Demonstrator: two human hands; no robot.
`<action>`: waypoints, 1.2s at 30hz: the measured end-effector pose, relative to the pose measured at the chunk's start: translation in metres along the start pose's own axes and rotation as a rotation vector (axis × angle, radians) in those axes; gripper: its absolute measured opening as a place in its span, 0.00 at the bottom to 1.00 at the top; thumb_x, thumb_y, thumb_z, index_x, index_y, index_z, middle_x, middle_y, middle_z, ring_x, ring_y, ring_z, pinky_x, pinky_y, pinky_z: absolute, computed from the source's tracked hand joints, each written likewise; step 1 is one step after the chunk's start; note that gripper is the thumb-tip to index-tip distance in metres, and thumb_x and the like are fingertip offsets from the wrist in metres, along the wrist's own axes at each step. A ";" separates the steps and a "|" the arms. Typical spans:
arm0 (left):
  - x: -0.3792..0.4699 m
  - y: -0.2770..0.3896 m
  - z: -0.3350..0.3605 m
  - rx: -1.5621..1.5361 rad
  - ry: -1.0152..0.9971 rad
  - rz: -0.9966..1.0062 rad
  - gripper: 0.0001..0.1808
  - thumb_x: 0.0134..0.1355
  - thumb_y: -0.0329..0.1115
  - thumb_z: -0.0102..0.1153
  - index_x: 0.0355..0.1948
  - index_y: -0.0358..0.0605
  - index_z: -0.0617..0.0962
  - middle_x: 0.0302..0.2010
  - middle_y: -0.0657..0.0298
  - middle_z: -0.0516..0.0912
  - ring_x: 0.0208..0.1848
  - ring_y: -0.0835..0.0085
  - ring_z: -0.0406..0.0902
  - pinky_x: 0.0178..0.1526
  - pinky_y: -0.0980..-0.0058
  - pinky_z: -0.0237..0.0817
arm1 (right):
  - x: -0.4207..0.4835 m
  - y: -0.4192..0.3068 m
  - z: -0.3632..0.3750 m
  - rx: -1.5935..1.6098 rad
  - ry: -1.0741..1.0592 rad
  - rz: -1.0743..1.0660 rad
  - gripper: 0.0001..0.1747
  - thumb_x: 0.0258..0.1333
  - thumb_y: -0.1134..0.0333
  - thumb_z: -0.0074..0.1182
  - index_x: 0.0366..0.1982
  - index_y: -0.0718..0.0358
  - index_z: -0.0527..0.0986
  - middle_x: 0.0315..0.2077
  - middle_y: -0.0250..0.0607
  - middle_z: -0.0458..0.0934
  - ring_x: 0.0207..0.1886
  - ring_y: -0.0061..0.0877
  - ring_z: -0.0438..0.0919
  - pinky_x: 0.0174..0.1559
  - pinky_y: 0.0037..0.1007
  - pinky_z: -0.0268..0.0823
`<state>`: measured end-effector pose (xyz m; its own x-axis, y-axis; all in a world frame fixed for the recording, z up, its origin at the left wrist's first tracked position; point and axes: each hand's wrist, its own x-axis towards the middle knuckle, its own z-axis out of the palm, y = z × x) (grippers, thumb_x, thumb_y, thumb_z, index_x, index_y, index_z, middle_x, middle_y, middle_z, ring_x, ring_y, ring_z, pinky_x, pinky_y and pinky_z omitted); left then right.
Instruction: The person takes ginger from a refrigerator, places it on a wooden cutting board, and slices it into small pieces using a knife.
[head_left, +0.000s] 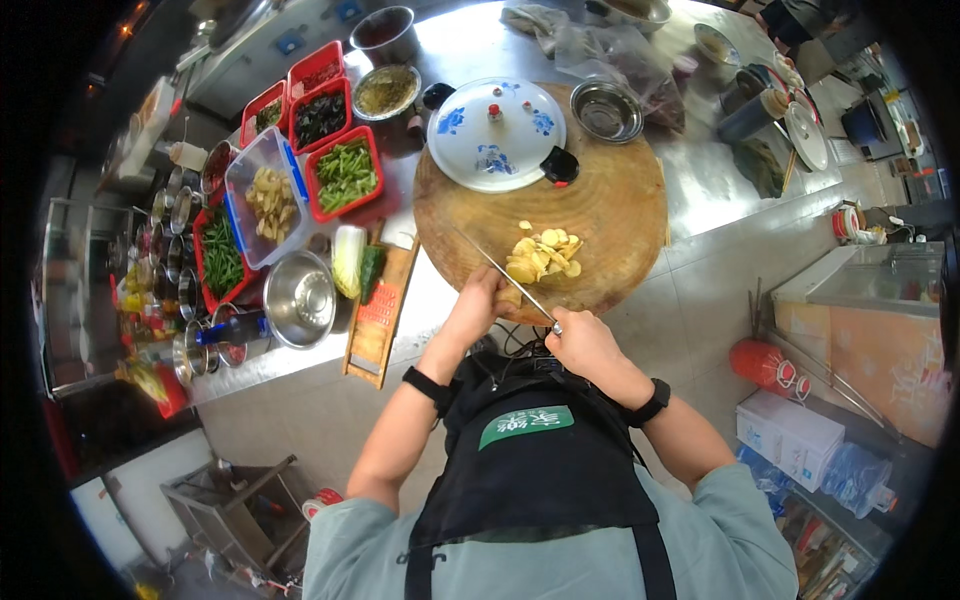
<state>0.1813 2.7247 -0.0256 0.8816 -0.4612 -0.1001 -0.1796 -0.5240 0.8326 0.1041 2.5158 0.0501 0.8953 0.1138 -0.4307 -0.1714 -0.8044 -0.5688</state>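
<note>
A round wooden chopping block (615, 217) lies before me. Near its front edge, my right hand (589, 341) grips the handle of a kitchen knife (517, 285), whose blade points away to the upper left. My left hand (478, 298) holds a pale yellow piece, probably ginger (509, 297), against the block, just left of the blade. Beyond the knife rests a small heap of thin yellow slices (541, 255), which look like ginger. A white enamel lid with blue flowers (495, 157) sits at the block's back left, and a steel bowl (606, 112) stands at its back right.
Left of the block are a wooden grater (367, 337), a napa cabbage piece (349, 259), a cucumber piece (372, 271), a steel bowl (300, 300), a clear plastic box of slices (247, 240) and several red baskets of vegetables. Plastic bags (622, 56) lie behind the block.
</note>
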 end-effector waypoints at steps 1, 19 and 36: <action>0.001 -0.002 0.000 0.004 -0.003 -0.010 0.23 0.45 0.25 0.75 0.41 0.35 0.75 0.42 0.46 0.78 0.47 0.43 0.77 0.49 0.56 0.70 | 0.005 0.000 0.003 -0.007 0.017 -0.001 0.12 0.56 0.63 0.57 0.35 0.66 0.77 0.29 0.60 0.83 0.36 0.56 0.83 0.42 0.54 0.76; -0.001 -0.001 -0.001 -0.041 0.030 -0.076 0.23 0.44 0.26 0.76 0.37 0.35 0.74 0.39 0.48 0.77 0.45 0.44 0.76 0.47 0.56 0.69 | 0.001 -0.002 -0.015 0.015 -0.029 -0.018 0.11 0.55 0.64 0.58 0.33 0.65 0.75 0.28 0.58 0.82 0.37 0.57 0.82 0.42 0.53 0.75; -0.018 0.005 0.001 0.018 0.089 0.058 0.26 0.53 0.27 0.74 0.49 0.37 0.73 0.48 0.50 0.73 0.48 0.51 0.75 0.48 0.62 0.71 | 0.063 0.017 0.015 0.119 0.044 0.018 0.13 0.55 0.62 0.56 0.35 0.65 0.78 0.32 0.61 0.83 0.41 0.56 0.82 0.46 0.52 0.74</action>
<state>0.1641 2.7298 -0.0206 0.9046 -0.4263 -0.0028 -0.2383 -0.5113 0.8257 0.1511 2.5176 0.0031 0.9083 0.0728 -0.4119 -0.2324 -0.7310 -0.6416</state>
